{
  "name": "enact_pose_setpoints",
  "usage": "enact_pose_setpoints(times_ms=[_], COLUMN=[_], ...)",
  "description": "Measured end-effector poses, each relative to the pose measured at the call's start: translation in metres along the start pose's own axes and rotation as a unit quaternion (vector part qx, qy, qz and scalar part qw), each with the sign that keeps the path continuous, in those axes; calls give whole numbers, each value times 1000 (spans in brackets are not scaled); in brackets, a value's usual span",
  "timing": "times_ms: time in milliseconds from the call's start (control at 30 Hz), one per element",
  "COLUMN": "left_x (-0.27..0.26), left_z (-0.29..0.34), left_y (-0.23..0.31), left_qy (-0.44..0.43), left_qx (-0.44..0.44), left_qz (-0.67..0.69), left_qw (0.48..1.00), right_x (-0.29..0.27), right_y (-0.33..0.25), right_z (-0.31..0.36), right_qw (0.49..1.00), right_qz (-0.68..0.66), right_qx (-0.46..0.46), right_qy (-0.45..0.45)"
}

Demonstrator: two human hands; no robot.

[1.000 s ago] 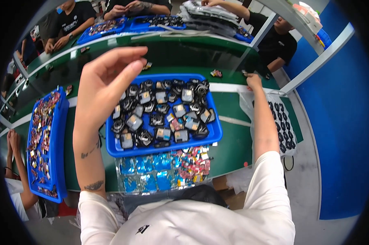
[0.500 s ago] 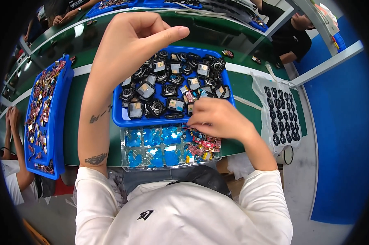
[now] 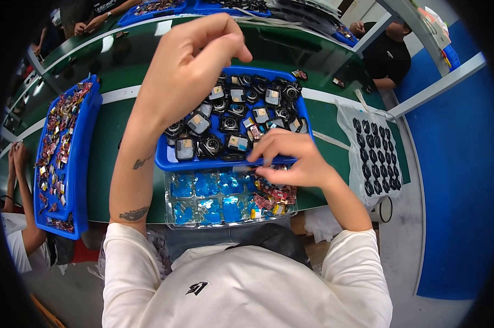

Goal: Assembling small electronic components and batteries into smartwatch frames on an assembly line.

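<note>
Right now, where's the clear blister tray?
In the head view the clear blister tray lies on the green table nearest the person, touching the near edge of the blue bin, partly under the right hand.

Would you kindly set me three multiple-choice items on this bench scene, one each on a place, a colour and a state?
1. Where is the right hand?
A. over the near rim of the middle blue tray and the clear blister tray
B. on the white mat
C. in the side tray

2. What colour is the benchtop?
A. red
B. green
C. white

3. How is the left hand posed?
A. flat on the bench
B. gripping a tray rim
C. raised, fingertips pinched together

Answers: A, it hovers between both trays; B, green surface around the trays; C, it is lifted toward the camera.
</note>
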State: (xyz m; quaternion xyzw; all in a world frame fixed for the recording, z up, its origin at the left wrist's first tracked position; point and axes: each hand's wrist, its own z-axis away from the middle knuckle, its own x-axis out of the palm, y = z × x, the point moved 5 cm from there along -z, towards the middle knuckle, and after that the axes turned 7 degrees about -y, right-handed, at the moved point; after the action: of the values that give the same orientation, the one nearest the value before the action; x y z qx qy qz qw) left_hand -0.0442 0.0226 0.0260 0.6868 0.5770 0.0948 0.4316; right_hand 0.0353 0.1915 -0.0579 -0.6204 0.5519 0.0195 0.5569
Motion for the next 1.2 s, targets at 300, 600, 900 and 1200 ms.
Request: enact_pose_setpoints(times_ms=[300,600,900,1200], left_x=[3,-5,8,16], left_z=[1,2,-2,-1], left_y=[11,9,-5,-5], left_qy=[-98,12,2,48], left_qx=[-72,-85,-98,-63], left_qz=[53,93,82,129], left_qw=[991,992,992,988], right_x=[-64,-76,-86,-83], right_y=[-17,-17,-19,-12], right_z=[-57,-77,-67,-66], right_qw=[959,959,971,922], right_qz=[-185,-169,-11,-202], right_qx=[45,1,-32,-86], right_qy=[209,228,237,318])
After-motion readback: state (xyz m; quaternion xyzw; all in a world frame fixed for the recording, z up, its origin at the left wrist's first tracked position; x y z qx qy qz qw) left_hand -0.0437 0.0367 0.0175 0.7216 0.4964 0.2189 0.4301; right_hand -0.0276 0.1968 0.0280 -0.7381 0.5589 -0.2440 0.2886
